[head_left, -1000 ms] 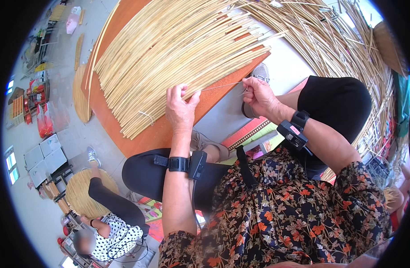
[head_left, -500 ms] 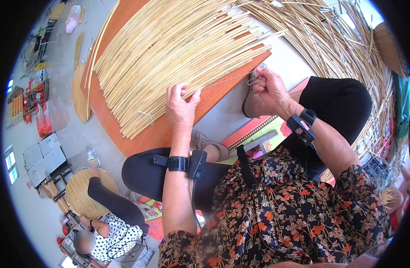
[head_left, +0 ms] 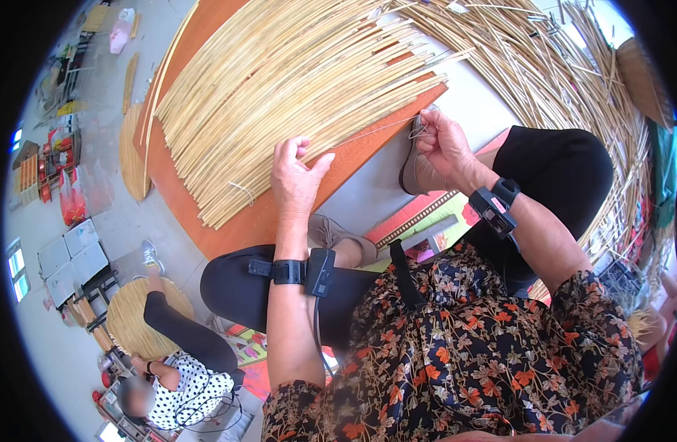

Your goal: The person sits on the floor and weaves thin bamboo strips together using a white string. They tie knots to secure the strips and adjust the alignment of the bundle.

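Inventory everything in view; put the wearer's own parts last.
table: one, orange-brown, upper centre
stalks: many, pale yellow, on the table
thread: one, whitish, stretching rightward from the stalks
cord loop: one, whitish, at the stalks' left end
loose stalks: many, tan, upper right
co-worker: one, white dotted top, lower left
round disc: one, tan, by the co-worker
clutter: several pieces, mixed colours, far left
wrist devices: two, black, centre and centre right
floral shirt: one, dark, lower right
left hand: one, bare, at the stalks' near edge
right hand: one, bare, pinching the thread
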`<state>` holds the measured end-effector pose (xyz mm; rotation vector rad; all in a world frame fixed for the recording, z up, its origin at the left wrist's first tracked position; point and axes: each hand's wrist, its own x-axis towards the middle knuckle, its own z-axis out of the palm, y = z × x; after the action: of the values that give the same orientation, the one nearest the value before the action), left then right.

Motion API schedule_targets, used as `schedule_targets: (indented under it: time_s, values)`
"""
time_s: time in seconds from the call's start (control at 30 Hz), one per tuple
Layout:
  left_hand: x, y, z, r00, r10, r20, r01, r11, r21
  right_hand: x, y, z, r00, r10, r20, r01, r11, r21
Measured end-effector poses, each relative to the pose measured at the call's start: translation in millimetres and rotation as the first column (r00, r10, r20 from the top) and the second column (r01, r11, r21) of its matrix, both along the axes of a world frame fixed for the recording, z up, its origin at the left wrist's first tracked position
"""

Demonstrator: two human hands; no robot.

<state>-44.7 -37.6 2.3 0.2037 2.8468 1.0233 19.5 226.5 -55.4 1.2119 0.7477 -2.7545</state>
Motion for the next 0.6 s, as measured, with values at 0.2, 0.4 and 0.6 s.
schedule_targets:
  time_s: [0.2,0.4,0.6]
  values:
    - [-2,-1,-4,0.998,-0.032,-0.053,0.029,0.998,-0.058,0,3,10,0.967,0.154,-0.204,-0.158,0.987,-0.002]
    - [-3,-3,-7,0.998,-0.029,-0.055,0.025,0.997,-0.066,8,-4,48,0.665,0.646,-0.376,-0.662,0.742,0.105]
    - [-2,1,-5,0.992,-0.043,-0.116,0.031,0.994,-0.103,23,-25,79,0.426,0.870,-0.247,-0.781,0.492,0.386]
